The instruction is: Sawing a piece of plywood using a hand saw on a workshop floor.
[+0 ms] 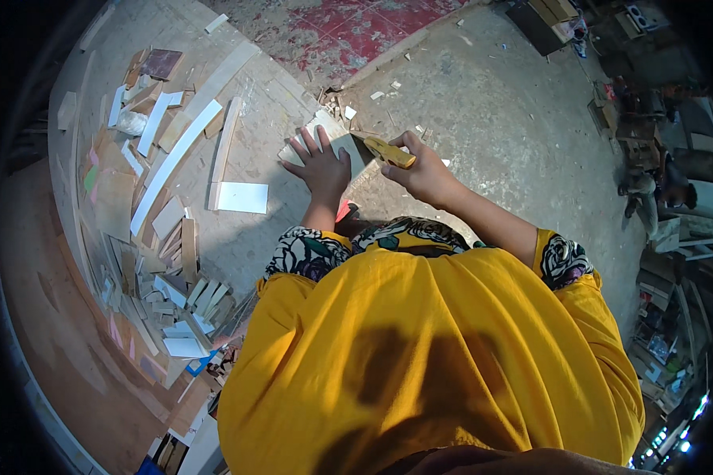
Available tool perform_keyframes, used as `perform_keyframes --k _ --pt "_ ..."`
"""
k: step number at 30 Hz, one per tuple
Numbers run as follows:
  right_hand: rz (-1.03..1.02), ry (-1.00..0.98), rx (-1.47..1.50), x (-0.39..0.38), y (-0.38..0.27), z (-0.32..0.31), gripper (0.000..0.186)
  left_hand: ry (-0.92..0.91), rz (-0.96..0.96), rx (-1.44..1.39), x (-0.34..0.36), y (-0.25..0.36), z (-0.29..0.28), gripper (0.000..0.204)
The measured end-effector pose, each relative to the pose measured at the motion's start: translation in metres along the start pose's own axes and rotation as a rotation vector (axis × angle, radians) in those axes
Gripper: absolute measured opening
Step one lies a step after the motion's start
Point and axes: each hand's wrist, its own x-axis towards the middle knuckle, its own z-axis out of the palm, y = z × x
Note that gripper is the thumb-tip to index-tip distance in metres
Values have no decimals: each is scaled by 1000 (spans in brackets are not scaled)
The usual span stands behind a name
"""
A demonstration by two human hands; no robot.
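My left hand (325, 170) lies flat with its fingers spread on a pale board (322, 121) at the right edge of the worktable (249, 95). In my right hand (428, 174) is the yellow handle of a handsaw (390, 152), with my fingers wrapped round it. Its dark blade is seen nearly edge-on beside the board, just right of my left hand. Whether the teeth touch the board I cannot tell. A white rectangular piece (243, 197) and a long wooden strip (226, 150) lie on the table left of my left hand.
Many wood offcuts (166, 237) and a long curved white strip (174, 170) cover the table's left side. Small scraps (350, 112) lie by the table corner. Concrete floor (499, 119) stretches to the right, with cluttered items (642, 127) along the far right.
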Motion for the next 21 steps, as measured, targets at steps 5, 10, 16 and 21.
perform_keyframes --k 5,10,16,21 --pt "296 -149 107 -3 -30 -21 41 8 5 -55 -5 1 -6 79" --pt "396 -166 339 22 -28 -16 39 -11 23 -45 0 6 -14 81" --pt "337 -174 78 -5 -43 -31 41 20 1 -74 -3 -3 -2 82" --pt "199 -101 36 13 19 9 42 8 0 -32 -2 4 -19 79"
